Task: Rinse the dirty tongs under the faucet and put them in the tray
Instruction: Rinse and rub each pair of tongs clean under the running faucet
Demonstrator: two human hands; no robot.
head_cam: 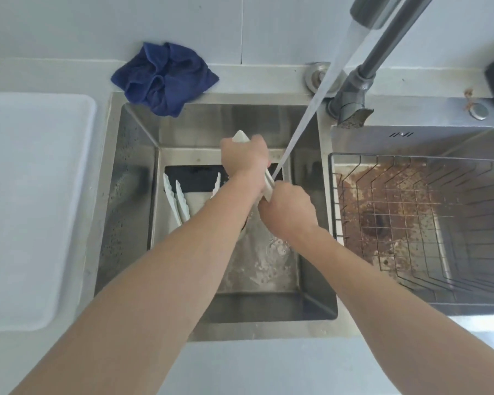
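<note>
1. My two forearms reach forward from the near edge of the counter over the left sink basin (311, 172).
2. My right hand (290, 209) is above the basin's right half, fingers curled round the lower end of a pair of white tongs (268, 183). The tips are hidden inside this grip.
3. My left hand (244, 158) sits just beyond the right, clenched round the upper part of the same tongs. The hinge end pokes out past my knuckles toward the back wall of the basin.
4. The tongs run diagonally between the two hands, held clear of the basin floor.
5. The water stream (305, 118) meets the tongs in the short exposed stretch between my hands. Water pools and foams on the basin floor below.
6. More white tongs (178, 201) lie on the basin floor at its left side, serrated tips pointing to the back.
7. The white tray (26, 195) rests on the counter left of the basin.
8. Right basin: a wire rack (411, 218) over a rust-stained floor.
9. A crumpled blue cloth (163, 76) drapes over the basin's back left corner.
10. The grey faucet (354, 92) stands on the back ledge between the two basins.
</note>
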